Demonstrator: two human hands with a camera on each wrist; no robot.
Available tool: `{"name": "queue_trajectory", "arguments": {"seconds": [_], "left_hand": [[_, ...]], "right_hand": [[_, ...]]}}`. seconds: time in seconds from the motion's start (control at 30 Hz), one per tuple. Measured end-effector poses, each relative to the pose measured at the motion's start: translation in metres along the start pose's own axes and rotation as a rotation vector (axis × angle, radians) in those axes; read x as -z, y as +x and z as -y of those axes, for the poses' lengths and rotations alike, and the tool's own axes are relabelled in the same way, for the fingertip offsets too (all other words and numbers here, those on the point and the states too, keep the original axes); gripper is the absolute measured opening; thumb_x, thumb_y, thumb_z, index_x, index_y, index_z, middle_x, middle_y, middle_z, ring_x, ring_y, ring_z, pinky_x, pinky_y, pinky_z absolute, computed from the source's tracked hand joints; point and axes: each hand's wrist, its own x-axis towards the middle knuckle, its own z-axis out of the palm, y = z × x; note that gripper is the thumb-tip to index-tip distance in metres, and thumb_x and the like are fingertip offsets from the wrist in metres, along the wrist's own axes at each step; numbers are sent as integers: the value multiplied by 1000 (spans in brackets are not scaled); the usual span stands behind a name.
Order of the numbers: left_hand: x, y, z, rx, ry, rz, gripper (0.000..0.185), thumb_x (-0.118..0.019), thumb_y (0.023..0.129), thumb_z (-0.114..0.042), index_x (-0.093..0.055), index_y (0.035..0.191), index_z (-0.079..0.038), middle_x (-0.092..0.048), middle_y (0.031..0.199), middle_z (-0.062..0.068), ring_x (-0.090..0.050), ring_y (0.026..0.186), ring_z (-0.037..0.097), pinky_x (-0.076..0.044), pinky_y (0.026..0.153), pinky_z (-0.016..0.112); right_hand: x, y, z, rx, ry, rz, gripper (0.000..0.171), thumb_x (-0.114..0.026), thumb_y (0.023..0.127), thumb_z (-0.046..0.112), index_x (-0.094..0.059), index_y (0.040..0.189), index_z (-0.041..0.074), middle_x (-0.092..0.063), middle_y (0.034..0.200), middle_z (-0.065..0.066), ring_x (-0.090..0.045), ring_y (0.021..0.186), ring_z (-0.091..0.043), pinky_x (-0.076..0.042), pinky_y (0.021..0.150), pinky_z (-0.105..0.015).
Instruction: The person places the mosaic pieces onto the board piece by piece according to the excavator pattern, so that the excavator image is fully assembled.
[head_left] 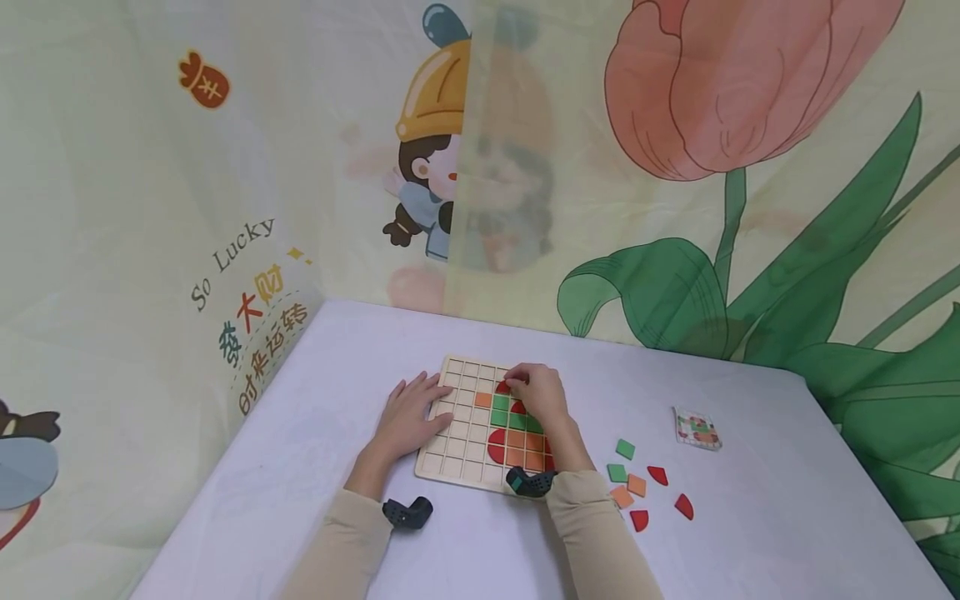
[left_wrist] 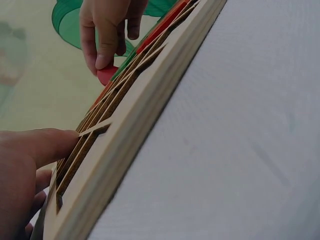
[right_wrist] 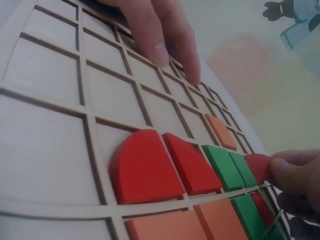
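A wooden grid board (head_left: 442,467) lies on the white table, partly filled with red, green and orange pieces. My left hand (head_left: 408,417) rests along its left edge, fingers spread, fingertips touching the grid. At the board's far right, my right hand (head_left: 542,398) pinches a red quarter-round piece (right_wrist: 258,166) between thumb and finger, just beside a green square (right_wrist: 243,169) in the right wrist view. A lone orange square (head_left: 483,400) sits in a cell left of that piece. Two red rounded pieces (right_wrist: 147,167) stand nearer along the same line. My right hand hides some right-hand cells.
Right of the board lie loose green squares (head_left: 626,448), orange squares (head_left: 637,485) and red quarter-rounds (head_left: 683,506). Farther right is a small pattern card or packet (head_left: 697,428). A printed cloth (head_left: 525,283) hangs behind the table (head_left: 750,533).
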Motion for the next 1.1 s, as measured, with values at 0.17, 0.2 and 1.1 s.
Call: {"name": "queue_trajectory", "arguments": {"seconds": [0.17, 0.2, 1.1], "left_hand": [[0, 0, 1, -3, 4, 0, 49, -62, 87, -37, -57, 131, -15, -41, 149, 10, -25, 145, 29, -13, 119, 52], [-1, 0, 2, -4, 6, -2, 49, -62, 87, -37, -57, 131, -15, -41, 149, 10, -25, 145, 29, -13, 119, 52], [-1, 2, 0, -11, 23, 8, 50, -61, 87, -36, -57, 132, -14, -41, 149, 11, -26, 144, 32, -14, 118, 55]], "right_hand": [[-5, 0, 0, -13, -26, 3, 9, -65, 90, 20, -73, 93, 16, -70, 87, -2, -55, 77, -18, -49, 68, -28], [-6, 0, 0, -14, -34, 1, 9, -65, 90, 19, -73, 92, 16, -70, 87, -2, -55, 76, -18, -48, 66, -28], [15, -8, -16, 18, -98, 15, 12, -68, 88, 24, -74, 91, 14, -59, 90, -4, -54, 79, -17, -49, 66, -29]]}}
